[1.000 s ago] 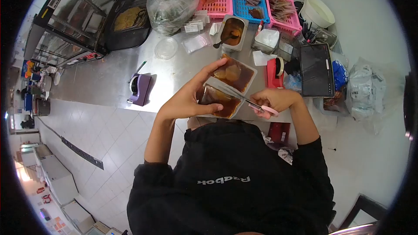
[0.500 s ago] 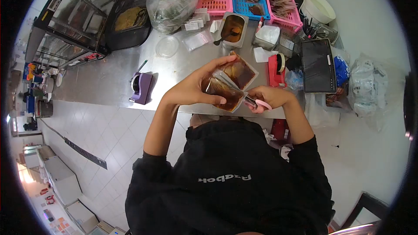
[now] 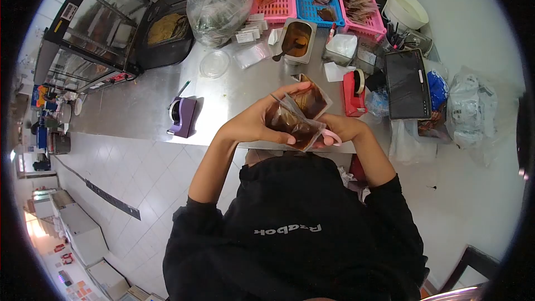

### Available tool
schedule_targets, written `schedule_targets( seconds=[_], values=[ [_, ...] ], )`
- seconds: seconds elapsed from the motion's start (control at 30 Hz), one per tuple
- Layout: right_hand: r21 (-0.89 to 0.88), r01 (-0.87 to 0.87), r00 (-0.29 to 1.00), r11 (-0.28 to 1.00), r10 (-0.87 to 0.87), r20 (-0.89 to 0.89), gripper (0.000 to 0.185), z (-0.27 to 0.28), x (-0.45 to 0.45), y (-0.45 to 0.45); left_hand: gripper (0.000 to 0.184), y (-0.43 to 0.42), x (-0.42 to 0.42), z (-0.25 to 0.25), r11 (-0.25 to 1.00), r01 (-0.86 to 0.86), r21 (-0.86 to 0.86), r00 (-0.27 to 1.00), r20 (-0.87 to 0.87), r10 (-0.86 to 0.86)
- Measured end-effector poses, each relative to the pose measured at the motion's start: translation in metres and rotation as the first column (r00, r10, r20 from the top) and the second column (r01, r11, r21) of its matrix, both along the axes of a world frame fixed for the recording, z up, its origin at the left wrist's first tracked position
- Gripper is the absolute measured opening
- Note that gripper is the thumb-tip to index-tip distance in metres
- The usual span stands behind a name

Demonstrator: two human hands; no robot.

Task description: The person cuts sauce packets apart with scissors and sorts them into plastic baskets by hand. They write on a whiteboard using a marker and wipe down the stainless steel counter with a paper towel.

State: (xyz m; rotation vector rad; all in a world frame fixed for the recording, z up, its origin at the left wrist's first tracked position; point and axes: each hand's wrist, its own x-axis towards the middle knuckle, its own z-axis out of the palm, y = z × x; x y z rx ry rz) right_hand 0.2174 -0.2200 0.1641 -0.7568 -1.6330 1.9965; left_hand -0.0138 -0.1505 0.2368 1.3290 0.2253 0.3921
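My left hand (image 3: 253,124) grips clear plastic sachets of dark brown sauce. One sachet (image 3: 285,124) tilts towards me under my thumb, and another sachet (image 3: 315,102) fans out behind it. At their right edge, my right hand (image 3: 346,127) is closed around scissors with pink handles (image 3: 332,137). The scissor blades are hidden behind the front sachet. Beyond my hands on the metal counter stands a steel container (image 3: 301,29) of brown sauce with a dark ladle (image 3: 290,51) in it.
Pink (image 3: 286,5) and blue baskets (image 3: 304,1) line the back, holding sachets. Left are a purple tape dispenser (image 3: 186,117), a round clear lid (image 3: 214,64) and a glass display case (image 3: 100,28). A red tape dispenser (image 3: 352,97) and a black tablet-like slab (image 3: 408,86) sit right.
The front sachet has swung right and now covers the scissor blades. Both hands have shifted slightly down in view, and less of the right fingers shows.
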Motion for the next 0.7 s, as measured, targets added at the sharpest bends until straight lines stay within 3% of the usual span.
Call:
schedule_targets(
  seconds=[0.1, 0.2, 0.3, 0.43, 0.57, 0.63, 0.7],
  values=[
    [0.033, 0.047, 0.999, 0.998, -0.046, -0.012, 0.058, -0.008, -0.002, -0.003, 0.095, -0.004, 0.002, -0.005, 1.000, -0.003, -0.009, 1.000, -0.005, 0.003],
    [-0.045, 0.002, 0.998, 0.999, 0.001, 0.059, 0.067, -0.001, -0.002, -0.002, 0.092, -0.005, 0.000, -0.007, 0.999, -0.015, 0.033, 1.000, 0.015, 0.014],
    [0.272, 0.105, 0.994, 0.957, -0.105, -0.013, 0.049, -0.004, -0.013, -0.005, 0.092, -0.006, -0.002, -0.003, 0.999, -0.010, 0.045, 1.000, -0.009, 0.011],
    [0.165, 0.065, 0.989, 0.984, -0.086, 0.121, 0.022, -0.027, -0.006, -0.001, 0.092, -0.006, -0.002, -0.005, 0.996, -0.017, 0.083, 1.000, -0.023, 0.019],
    [-0.107, 0.138, 0.989, 0.985, -0.131, 0.072, 0.012, -0.018, -0.008, 0.000, 0.094, -0.006, -0.004, -0.006, 0.993, -0.025, 0.117, 0.999, -0.022, 0.028],
    [-0.030, 0.144, 0.983, 0.989, -0.140, 0.117, 0.011, -0.018, -0.007, 0.000, 0.095, -0.004, -0.004, -0.009, 0.994, -0.032, 0.101, 0.999, -0.038, 0.036],
    [0.190, 0.089, 0.967, 0.978, -0.131, 0.221, 0.011, -0.026, -0.005, 0.003, 0.096, -0.003, -0.003, -0.009, 0.997, -0.019, 0.072, 0.998, -0.052, 0.023]
  ],
)
